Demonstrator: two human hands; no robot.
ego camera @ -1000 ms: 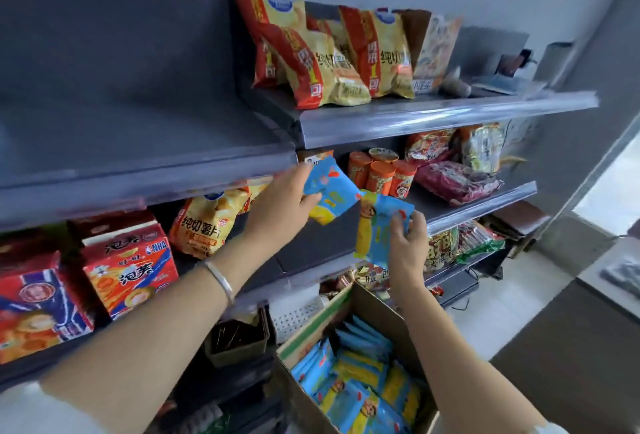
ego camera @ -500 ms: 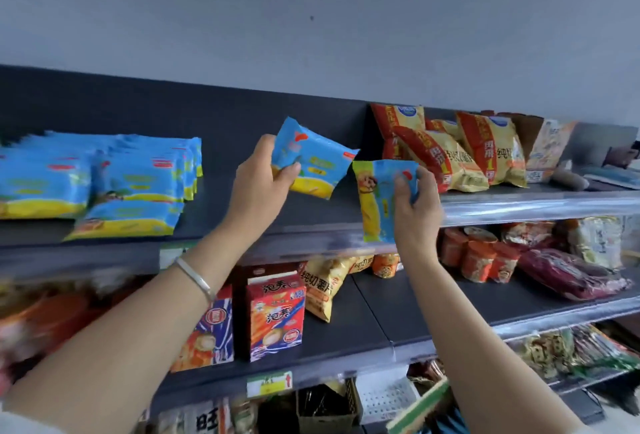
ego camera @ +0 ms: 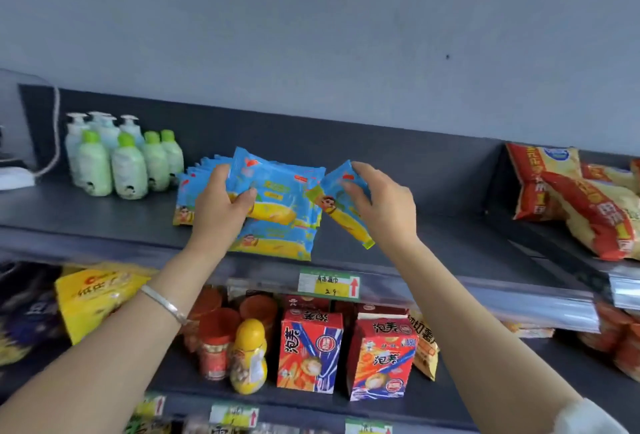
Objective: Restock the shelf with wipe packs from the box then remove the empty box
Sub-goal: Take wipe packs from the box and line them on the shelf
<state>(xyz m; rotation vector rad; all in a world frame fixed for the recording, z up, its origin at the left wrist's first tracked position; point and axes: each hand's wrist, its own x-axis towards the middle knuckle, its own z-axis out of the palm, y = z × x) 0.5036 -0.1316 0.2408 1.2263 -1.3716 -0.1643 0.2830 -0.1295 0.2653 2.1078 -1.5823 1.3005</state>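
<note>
On the dark top shelf point(ego camera: 433, 250) lies a stack of blue and yellow wipe packs point(ego camera: 277, 239). My left hand point(ego camera: 218, 205) holds one wipe pack point(ego camera: 277, 188) down on top of that stack, thumb across its front. My right hand point(ego camera: 384, 205) grips a second wipe pack point(ego camera: 341, 203) just right of the stack, tilted with one corner pointing down, a little above the shelf. The box is out of view.
Green-capped bottles point(ego camera: 121, 160) stand left of the stack. Red and yellow chip bags point(ego camera: 581, 198) lie at the right. Below a price tag point(ego camera: 329, 286), the lower shelf holds red snack cartons point(ego camera: 381, 357), jars point(ego camera: 214, 347) and a yellow bag point(ego camera: 93, 298).
The view swung left and up from the box to the top shelf. Both hands carried their packs to the stack; the left pack now rests on it.
</note>
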